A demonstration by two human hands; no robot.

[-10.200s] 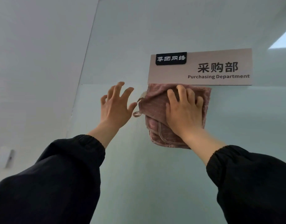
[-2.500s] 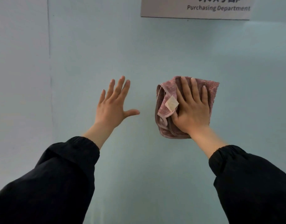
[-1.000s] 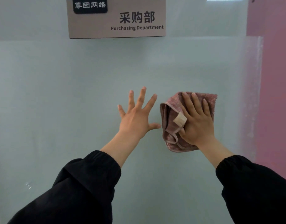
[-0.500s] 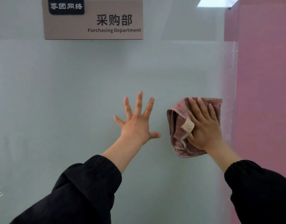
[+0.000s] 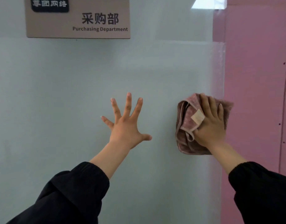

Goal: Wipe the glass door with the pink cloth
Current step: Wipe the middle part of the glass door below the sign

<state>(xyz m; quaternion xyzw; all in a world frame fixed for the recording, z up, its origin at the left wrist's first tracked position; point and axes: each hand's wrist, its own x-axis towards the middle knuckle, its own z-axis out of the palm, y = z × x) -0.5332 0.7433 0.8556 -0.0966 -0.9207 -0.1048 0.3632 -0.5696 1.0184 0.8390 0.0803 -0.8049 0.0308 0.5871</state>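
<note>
The frosted glass door (image 5: 58, 94) fills most of the view. A folded pink cloth (image 5: 186, 126) lies flat against it at the door's right edge. My right hand (image 5: 210, 125) presses the cloth to the glass with straight fingers, the thumb tucked under a fold. To the left of the cloth, my left hand (image 5: 125, 125) is spread flat on the bare glass, fingers wide apart, holding nothing.
A beige sign (image 5: 77, 18) reading "Purchasing Department" is fixed high on the glass. A pink wall panel (image 5: 260, 86) stands right of the door's edge. Black sleeves cover both forearms.
My right hand has slid the cloth to the right until it overlaps the door's right edge. My left hand has followed to the right on the glass.
</note>
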